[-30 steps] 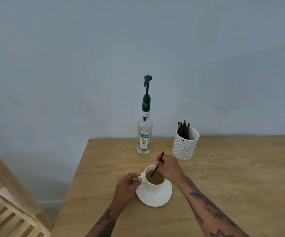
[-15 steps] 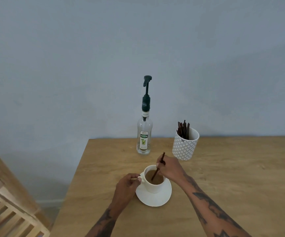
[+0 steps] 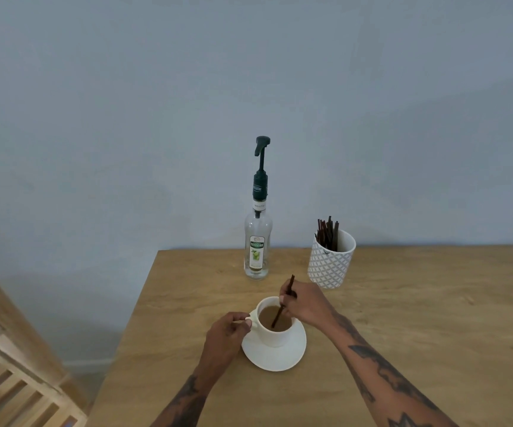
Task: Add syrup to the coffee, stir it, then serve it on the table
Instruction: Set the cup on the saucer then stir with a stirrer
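The left hand pinches the cup handle to steady it on its saucer while the right hand pinches the stirrer, dipped in coffee.

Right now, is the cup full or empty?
Nearly full: brown coffee reaches close to the cup rim, around the stirrer.

2 bare forearms, no sleeves; dark tattoos along left arm and right arm; light-painted nails.
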